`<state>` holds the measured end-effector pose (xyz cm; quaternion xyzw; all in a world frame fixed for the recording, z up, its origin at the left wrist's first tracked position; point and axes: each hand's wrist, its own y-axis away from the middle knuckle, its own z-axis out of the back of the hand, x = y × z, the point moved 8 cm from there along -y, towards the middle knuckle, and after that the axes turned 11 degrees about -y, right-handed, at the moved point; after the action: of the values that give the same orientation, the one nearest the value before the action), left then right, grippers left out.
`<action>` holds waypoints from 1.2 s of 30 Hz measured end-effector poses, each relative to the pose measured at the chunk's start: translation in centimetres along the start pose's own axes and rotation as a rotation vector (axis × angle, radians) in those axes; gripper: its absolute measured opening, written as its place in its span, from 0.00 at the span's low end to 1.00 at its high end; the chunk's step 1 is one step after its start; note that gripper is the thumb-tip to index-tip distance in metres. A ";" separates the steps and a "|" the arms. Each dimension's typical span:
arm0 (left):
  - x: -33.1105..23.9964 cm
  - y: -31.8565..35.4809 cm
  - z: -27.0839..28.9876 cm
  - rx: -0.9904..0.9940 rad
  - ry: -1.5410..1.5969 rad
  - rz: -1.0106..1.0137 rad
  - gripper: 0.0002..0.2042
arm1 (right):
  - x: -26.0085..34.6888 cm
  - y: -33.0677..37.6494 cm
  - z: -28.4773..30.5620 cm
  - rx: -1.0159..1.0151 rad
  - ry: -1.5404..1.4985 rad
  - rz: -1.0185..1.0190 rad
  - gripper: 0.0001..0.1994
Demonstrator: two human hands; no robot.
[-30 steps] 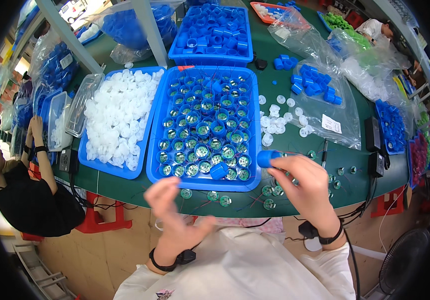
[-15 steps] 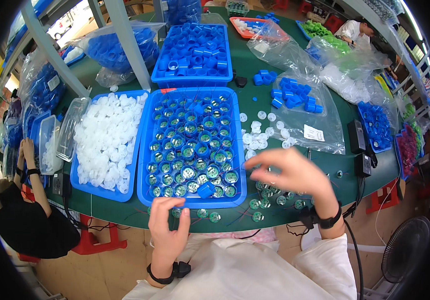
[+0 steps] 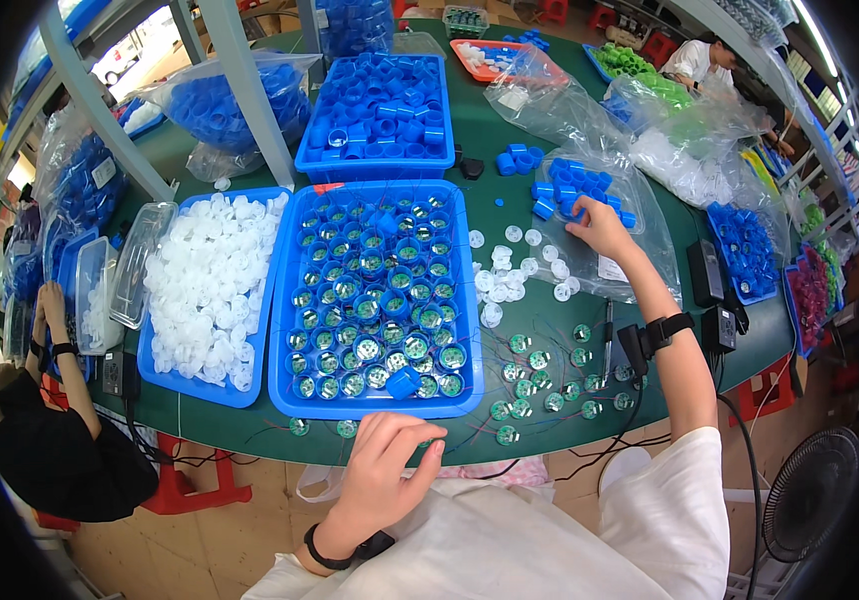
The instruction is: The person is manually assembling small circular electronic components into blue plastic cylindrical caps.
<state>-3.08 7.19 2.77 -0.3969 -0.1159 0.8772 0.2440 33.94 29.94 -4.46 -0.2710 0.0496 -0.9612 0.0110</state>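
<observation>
My right hand [image 3: 605, 232] reaches out to the far right, its thumb and fingers closed around a blue plastic cup at the near edge of a loose pile of blue cups [image 3: 575, 180]. At the table's front edge, my left hand [image 3: 387, 465] is curled with thumb and forefinger pinched on a small green circuit board [image 3: 431, 441], mostly hidden by the fingers. Just beyond it lies a blue tray [image 3: 476, 385] filled with rows of blue cups holding wired circuit boards. One blue cup [image 3: 404, 382] lies tipped on top near the tray's front.
Loose circuit boards [image 3: 522, 388] with thin wires lie right of the tray, below scattered clear round caps [image 3: 502, 285]. A tray of white caps [image 3: 212, 280] stands left, a tray of blue cups [image 3: 378, 110] behind. Metal posts [image 3: 250, 90] rise at the left. Another person [image 3: 50, 430] works there.
My right hand has moved away from over the loose boards, forward and right to the blue cup pile. My left hand has shifted right along the front edge, its fingers closing on a board.
</observation>
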 end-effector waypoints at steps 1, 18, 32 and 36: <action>0.0 -0.1 -0.1 0.002 -0.002 -0.003 0.07 | -0.6 0.0 -0.2 0.014 -0.083 -0.043 0.11; -0.7 -1.3 -3.1 0.148 0.291 0.076 0.30 | 23.4 18.9 -1.4 0.729 -0.799 0.264 0.08; 1.3 0.3 -3.3 0.162 0.363 0.172 0.23 | 15.9 15.3 -1.7 0.186 -0.085 0.444 0.08; 0.6 0.2 -3.5 0.193 0.367 0.164 0.23 | 15.8 15.4 -3.9 0.320 -0.034 0.551 0.07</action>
<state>-0.88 7.35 0.00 -0.5327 0.0478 0.8142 0.2259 18.29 14.24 -1.11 -0.2582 -0.0310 -0.9129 0.3145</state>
